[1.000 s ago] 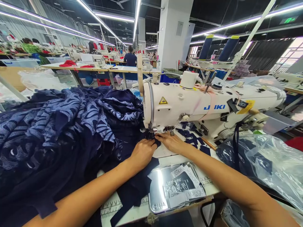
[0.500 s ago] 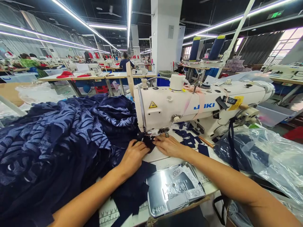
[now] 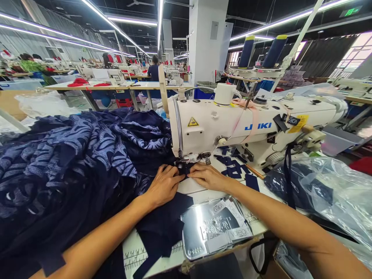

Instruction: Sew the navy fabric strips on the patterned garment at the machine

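Head view, left hand (image 3: 163, 184) shifted left, right hand (image 3: 209, 177) near, both loosely bent over navy cloth (image 3: 185, 169), grip unclear

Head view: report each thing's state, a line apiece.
Left hand: fingers bent, on the cloth.
Right hand: fingers extended, at the cloth.
Cloth: partly hidden by the hands.
Machine: running or not, cannot tell.
Pile: heaped, rumpled.
Scraps: scattered.
Tray: bearing labels.
Labels: overlapping.
Bag: creased.
Lights: lit.
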Demonstrator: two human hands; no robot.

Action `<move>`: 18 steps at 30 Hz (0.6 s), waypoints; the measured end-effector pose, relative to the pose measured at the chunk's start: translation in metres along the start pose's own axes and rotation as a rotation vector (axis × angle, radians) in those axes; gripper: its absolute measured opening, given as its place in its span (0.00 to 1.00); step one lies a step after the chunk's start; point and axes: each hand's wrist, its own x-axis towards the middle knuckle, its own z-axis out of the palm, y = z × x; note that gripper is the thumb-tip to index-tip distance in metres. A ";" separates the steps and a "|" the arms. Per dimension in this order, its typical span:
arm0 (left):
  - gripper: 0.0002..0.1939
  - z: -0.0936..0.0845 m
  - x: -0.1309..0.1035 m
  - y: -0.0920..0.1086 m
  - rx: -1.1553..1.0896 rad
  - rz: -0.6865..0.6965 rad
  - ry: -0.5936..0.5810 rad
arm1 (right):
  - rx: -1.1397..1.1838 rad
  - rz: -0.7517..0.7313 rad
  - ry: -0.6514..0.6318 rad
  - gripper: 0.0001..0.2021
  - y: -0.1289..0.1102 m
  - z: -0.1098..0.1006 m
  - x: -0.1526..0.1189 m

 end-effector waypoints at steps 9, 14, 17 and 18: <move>0.23 0.002 -0.006 0.002 0.126 0.068 -0.043 | -0.227 -0.096 -0.030 0.12 -0.005 -0.001 0.003; 0.27 0.001 -0.009 -0.001 0.165 0.086 -0.074 | -0.225 -0.086 -0.029 0.12 -0.008 0.000 0.003; 0.27 0.001 -0.009 -0.003 0.158 0.095 -0.089 | -0.244 -0.077 -0.011 0.13 -0.009 0.000 0.002; 0.27 0.001 -0.008 -0.003 0.154 0.096 -0.092 | -0.248 -0.076 -0.010 0.13 -0.009 0.000 0.002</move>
